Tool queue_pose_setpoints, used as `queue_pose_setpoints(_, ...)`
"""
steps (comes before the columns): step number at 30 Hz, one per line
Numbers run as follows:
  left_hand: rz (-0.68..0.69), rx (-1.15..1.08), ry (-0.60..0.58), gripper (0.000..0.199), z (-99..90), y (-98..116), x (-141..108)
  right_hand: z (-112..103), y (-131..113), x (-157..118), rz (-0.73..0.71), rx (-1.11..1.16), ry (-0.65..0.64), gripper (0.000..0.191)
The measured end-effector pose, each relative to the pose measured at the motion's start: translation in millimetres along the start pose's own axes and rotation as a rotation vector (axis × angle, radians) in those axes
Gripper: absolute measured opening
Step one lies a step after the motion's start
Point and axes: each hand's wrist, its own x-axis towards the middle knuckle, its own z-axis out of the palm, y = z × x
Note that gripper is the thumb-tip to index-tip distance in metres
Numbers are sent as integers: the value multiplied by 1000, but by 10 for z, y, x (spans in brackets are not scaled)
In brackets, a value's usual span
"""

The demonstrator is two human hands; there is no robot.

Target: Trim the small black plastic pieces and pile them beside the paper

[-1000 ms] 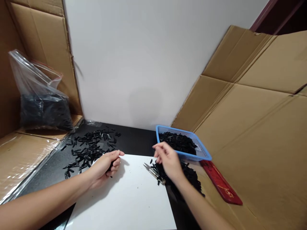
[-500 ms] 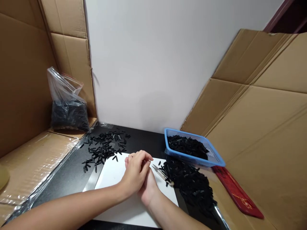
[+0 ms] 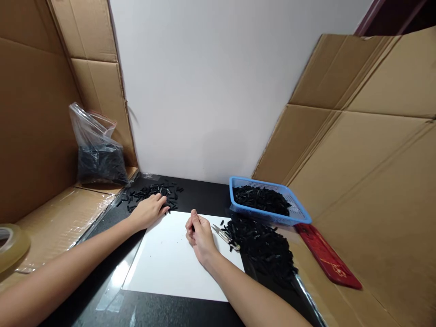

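At the left, my left hand (image 3: 149,211) reaches over a loose scatter of small, elongated black pieces (image 3: 138,194). Its fingers bend down onto them and the thumb stands apart. My right hand (image 3: 200,235) is curled above a white board (image 3: 170,272), thumb up. A dark spot shows between its fingers, but I cannot make out whether that is a black piece or shadow. Just right of this hand, small metal scissors (image 3: 225,236) lie at the board's edge, touching a larger heap of black pieces (image 3: 265,250).
A blue mesh basket (image 3: 265,215) of black pieces stands behind the heap. Further right lies a red strip (image 3: 329,256). A clear bag (image 3: 100,159) of black pieces and a tape roll (image 3: 17,250) are at the left. Cardboard walls (image 3: 378,163) flank the black table (image 3: 177,311).
My hands, clasped together over the board before, have come apart. The left one has moved left to the scattered pieces; the right one stays curled over the board. The view has shifted slightly.
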Motion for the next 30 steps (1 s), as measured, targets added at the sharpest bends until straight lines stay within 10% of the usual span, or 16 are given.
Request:
queue_pose_setpoints(10,-120,-431,-10,38,-291,261,349,-67,-19,76,-136,-110,115,53)
queue_pose_setpoints(16,-477,-855,-22,32,82,626,116,-52,-109,81,-277,-215,196,52)
queue_pose_setpoints(22,-665,-1268,-92,29,540,1029,-138,242,-167,-49,-710,-872,-78,42)
queue_pose_setpoints(30,-734,-1600,-136,19,323,1063,-131,275,-272,214,-849,-1156,-54,40)
